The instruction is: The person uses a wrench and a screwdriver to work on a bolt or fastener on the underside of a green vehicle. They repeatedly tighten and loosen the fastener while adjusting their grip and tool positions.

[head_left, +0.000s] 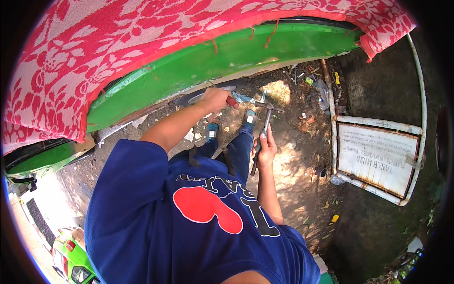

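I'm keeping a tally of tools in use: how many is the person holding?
2. A hammer is in the right hand; a red-handled tool is in the left hand, partly hidden by the fist.

Cloth [52, 80]: red and pale pink, leafy pattern, draped across the top and upper left.
Sign [373, 177]: white rectangular board, lettering upside down, rust along its edges.
Frame [423, 94]: whitish pipes around the sign, partly rusted.
Plastic bag [322, 91]: clear, crumpled, just beside the frame's rusty leg.
Ground [295, 203]: bare earth, sun-dappled, strewn with scraps.
Parked car [81, 258]: bright green, red lights, lower left.
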{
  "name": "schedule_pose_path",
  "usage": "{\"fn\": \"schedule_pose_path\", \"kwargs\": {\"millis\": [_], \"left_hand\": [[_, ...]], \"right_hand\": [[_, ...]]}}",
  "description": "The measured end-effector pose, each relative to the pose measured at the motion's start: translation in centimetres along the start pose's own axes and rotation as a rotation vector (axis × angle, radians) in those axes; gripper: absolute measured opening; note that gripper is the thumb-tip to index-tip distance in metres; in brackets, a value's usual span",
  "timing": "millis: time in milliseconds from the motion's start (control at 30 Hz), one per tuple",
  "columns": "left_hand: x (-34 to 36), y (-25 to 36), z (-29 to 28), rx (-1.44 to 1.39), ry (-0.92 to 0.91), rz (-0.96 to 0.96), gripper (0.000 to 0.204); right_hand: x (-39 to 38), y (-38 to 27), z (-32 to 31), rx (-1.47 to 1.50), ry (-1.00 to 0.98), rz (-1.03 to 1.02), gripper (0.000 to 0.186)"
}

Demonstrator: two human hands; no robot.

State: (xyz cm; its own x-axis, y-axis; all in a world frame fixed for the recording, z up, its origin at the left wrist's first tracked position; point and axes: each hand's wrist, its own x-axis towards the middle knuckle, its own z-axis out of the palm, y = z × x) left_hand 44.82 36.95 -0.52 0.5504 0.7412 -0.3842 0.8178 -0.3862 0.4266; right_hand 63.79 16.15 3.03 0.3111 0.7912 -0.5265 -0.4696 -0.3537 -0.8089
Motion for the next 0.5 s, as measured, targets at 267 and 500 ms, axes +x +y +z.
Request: {"fn": "schedule_pose_path", "kwargs": {"millis": [267, 500], "left_hand": [[0.6, -0.5, 0.3, 0.006, 0.028, 0.027, 0.019], [2.2, -0.3, 0.0, -0.035, 0.133, -0.086, 0.017]], "right_hand": [[-0.2, 0.6, 1.8, -0.034, -0.024, 0.054, 0.052], [-0.3, 0.0, 3.2, -0.026, -0.012, -0.011, 0.053]]}}
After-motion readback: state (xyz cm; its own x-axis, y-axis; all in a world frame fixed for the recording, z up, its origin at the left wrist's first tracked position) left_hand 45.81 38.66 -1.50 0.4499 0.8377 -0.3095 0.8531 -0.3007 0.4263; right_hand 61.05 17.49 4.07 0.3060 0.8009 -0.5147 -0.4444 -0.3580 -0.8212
